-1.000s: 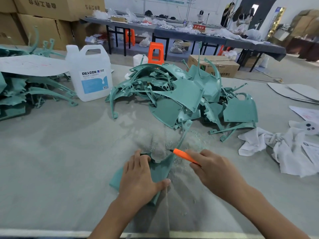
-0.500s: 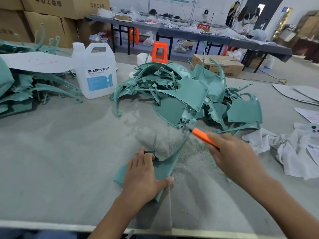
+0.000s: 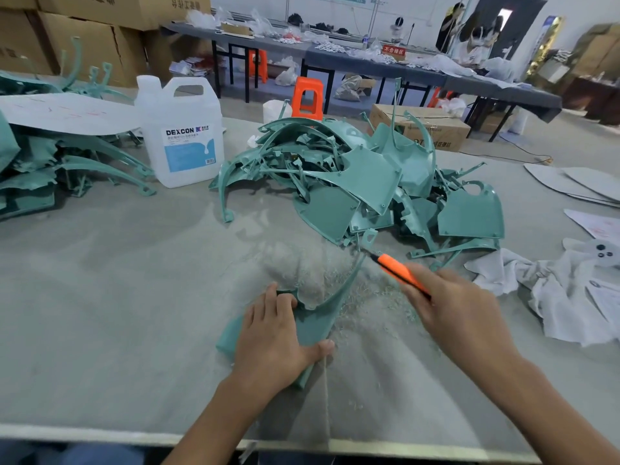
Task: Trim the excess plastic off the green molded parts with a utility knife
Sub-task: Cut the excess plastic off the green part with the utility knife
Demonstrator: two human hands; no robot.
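surface: grey table (image 3: 100, 297) | on it: green parts pile (image 3: 369, 176); white jug (image 3: 183, 139); white rags (image 3: 563, 303); plastic shavings (image 3: 302, 266)

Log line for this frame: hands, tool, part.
left hand: presses green part on table | right hand: grips orange utility knife, blade near part's far end | shavings beside part

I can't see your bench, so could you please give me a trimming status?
Left hand pressing green part flat. Right hand gripping knife at part's far tip. Pile of parts just beyond.
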